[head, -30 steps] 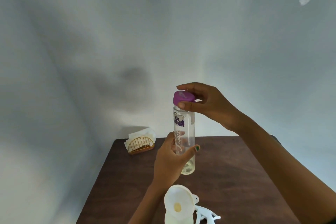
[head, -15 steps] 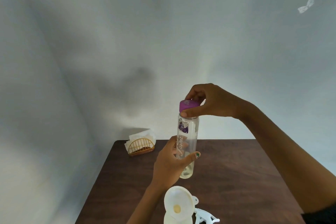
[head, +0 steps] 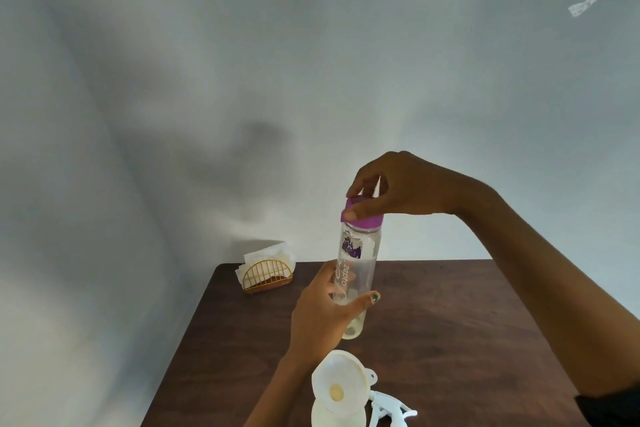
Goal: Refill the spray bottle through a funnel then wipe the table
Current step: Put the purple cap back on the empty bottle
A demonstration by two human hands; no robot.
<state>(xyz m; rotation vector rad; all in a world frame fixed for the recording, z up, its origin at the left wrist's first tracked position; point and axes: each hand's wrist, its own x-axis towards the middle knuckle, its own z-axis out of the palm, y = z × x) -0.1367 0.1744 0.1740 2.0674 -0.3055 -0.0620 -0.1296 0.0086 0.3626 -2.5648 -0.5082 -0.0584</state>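
The left hand [head: 320, 317] is gripping the lower half of a clear bottle [head: 358, 274], its fingers and thumb curling round the body, the thumb with its green nail lying across the front. The bottle is standing upright in that grip, lifted above the dark wooden tabletop [head: 450, 322], with only a little pale liquid sitting in its base. The right hand [head: 398, 187] is reaching in from the right and pinching the purple cap [head: 367, 220] on the bottle's neck, the thumb pressing on the near edge and the fingers curving over the top and far side. The cap is sitting on the neck; whether it is screwed tight or loose cannot be told. At the near edge of the view, just below the left wrist, a white funnel [head: 341, 381] is resting in the mouth of a white spray bottle [head: 332, 418], its wide bowl tilting toward the camera and a pale spot showing at its throat. Just to the right of it, a white trigger sprayer head [head: 391, 411] is lying on the tabletop, detached from the spray bottle. At the far left corner of the tabletop, a gold wire napkin holder [head: 266, 276] is standing with white napkins [head: 273, 253] in it, close to the grey wall [head: 242, 62].
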